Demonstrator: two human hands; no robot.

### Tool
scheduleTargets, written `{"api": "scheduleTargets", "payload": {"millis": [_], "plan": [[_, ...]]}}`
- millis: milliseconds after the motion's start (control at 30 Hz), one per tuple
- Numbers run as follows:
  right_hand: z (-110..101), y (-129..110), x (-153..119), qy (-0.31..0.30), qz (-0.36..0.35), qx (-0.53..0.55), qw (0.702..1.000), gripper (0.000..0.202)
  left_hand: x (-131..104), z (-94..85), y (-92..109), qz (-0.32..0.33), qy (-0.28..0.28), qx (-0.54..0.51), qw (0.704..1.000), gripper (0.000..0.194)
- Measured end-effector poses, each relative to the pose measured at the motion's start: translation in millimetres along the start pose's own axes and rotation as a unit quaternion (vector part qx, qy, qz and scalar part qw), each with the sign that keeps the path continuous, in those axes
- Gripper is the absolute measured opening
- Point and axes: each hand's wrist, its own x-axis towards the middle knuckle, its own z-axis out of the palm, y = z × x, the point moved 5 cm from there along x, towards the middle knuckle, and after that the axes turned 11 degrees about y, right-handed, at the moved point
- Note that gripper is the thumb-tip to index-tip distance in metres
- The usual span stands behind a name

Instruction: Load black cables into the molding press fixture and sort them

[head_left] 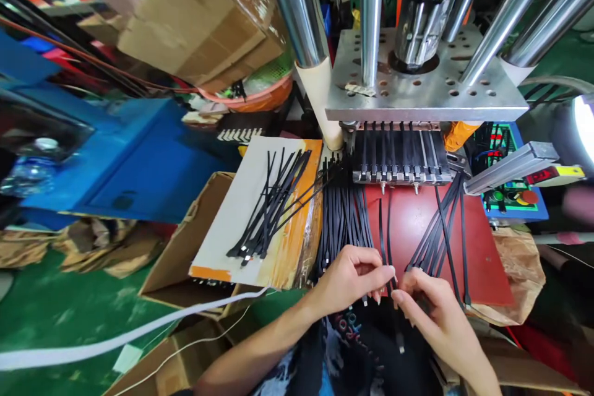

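Hands: left hand (348, 278) and right hand (431, 309) meet at the near edge of the red pad (417, 223), fingertips almost touching.
Left grip: thumb and forefinger pinched on a black strap (384, 241) that runs up the pad toward the fixture.
Right grip: fingers curled, pinching what looks like the same strap's lower end; exact contact is hidden by the fingers, so cannot tell if it holds one strap or two.
Strap position: between the two loose groups, lying lengthwise on the pad, tail hanging off the near edge over the lap.
Doing it well: my read is to keep one strap isolated, hold it flat and untwisted, and keep it in line with a free slot.
Fixture: slotted comb (399, 164) under the perforated press plate (417, 83), most slots already filled with straps.
Left bundle: dense strap pile (343, 216) just beside the left hand; easy to snag neighbours.
Right bundle: fanned straps (436, 229) crossing close to the right hand; tangle risk.
Tray: white board (260, 210) with more straps on a cardboard box (185, 247), left of the pad.
Controls: button panel (510, 198) to the right, well apart from the hands.
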Motion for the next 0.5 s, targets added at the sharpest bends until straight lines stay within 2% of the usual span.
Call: {"api": "scheduleTargets", "payload": {"millis": [100,167,233,300,367,400,467,500], "plan": [[-10,4,7,-0.017,0.058,0.051,0.997,0.033,-9,7.2,-2,0.087,-0.017,0.082,0.993,0.038],[-15,6,16,0.046,0.081,0.093,0.991,0.038,-13,17.1,-13,0.120,-0.059,0.132,0.982,0.034],[-17,8,24,0.130,0.082,0.103,0.983,0.042,-13,25.0,-24,0.116,-0.097,0.167,0.974,0.033],[-17,10,26,0.178,0.068,0.093,0.977,0.046,-9,28.2,-26,0.103,-0.122,0.208,0.965,0.029],[-15,11,24,0.179,0.053,0.083,0.979,0.045,1,25.4,-12,0.107,-0.108,0.234,0.960,0.016],[-15,12,22,0.176,0.045,0.075,0.980,0.044,8,22.2,1,0.118,-0.086,0.233,0.962,0.021],[-15,12,17,0.165,0.028,0.057,0.984,0.039,22,13.0,32,0.151,-0.008,0.197,0.969,0.043],[-14,12,15,0.158,0.020,0.050,0.986,0.035,28,9.4,47,0.171,0.023,0.174,0.970,0.045]]}}
